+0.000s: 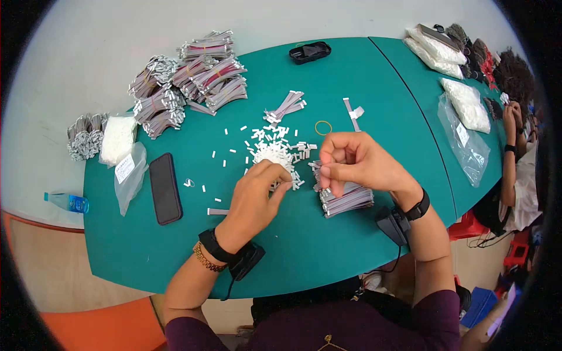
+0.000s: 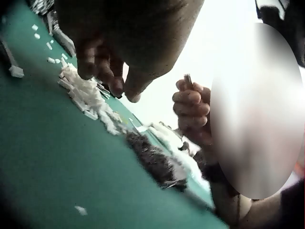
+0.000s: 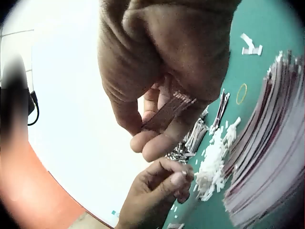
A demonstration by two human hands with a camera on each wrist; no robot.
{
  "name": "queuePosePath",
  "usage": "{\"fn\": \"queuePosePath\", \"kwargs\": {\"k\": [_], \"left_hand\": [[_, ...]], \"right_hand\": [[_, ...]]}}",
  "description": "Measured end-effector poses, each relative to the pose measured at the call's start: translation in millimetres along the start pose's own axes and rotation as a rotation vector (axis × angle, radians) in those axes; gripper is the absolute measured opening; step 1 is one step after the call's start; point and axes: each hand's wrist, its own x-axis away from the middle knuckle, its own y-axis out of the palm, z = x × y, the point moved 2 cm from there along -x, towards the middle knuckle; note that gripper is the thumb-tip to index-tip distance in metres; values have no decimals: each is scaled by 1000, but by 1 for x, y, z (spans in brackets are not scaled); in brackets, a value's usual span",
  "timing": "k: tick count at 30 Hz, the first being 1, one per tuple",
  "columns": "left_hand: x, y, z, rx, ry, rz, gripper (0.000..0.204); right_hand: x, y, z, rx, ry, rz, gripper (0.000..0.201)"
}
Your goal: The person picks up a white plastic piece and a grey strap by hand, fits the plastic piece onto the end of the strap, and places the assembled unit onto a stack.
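Note:
My right hand (image 1: 366,164) is raised above a stack of grey flat cables (image 1: 350,200). In the right wrist view, its curled fingers hold a short flat cable (image 3: 167,113) with a row of small ends; the cable's tip rises above that fist (image 2: 193,109) in the left wrist view. Beside the heap of small white connectors (image 1: 272,153), my left hand (image 1: 252,196) has thumb and forefinger pinched together. A tiny white connector (image 3: 184,172) shows at the fingertips of that hand (image 3: 151,193) in the right wrist view. The two hands are apart.
Bundled cables (image 1: 211,79) lie at the back left, a phone (image 1: 166,188) and bag of white pieces (image 1: 119,140) at the left. A yellow band (image 1: 323,127), loose cables (image 1: 285,107) and a black case (image 1: 309,52) lie beyond the hands. Another person's arm (image 1: 509,152) is at right.

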Motion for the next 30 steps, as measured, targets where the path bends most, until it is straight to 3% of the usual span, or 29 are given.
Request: {"fn": "queuePosePath", "kwargs": {"k": [4,10,22,30], "left_hand": [[-2,4,-7,718,-189,-54,10],[-1,6,-10,970,-212,-13,11],[7,11,-13,1099,-241,47,18],[7,10,-12,1045,-108,40,12]], "right_hand": [[-7,7,12,-171,-33,29,12],[-9,24,18,-204,-34,115,16],[-9,41,33,-492,48,70,13],[-7,44,37,-525,136,-14,16]]}}
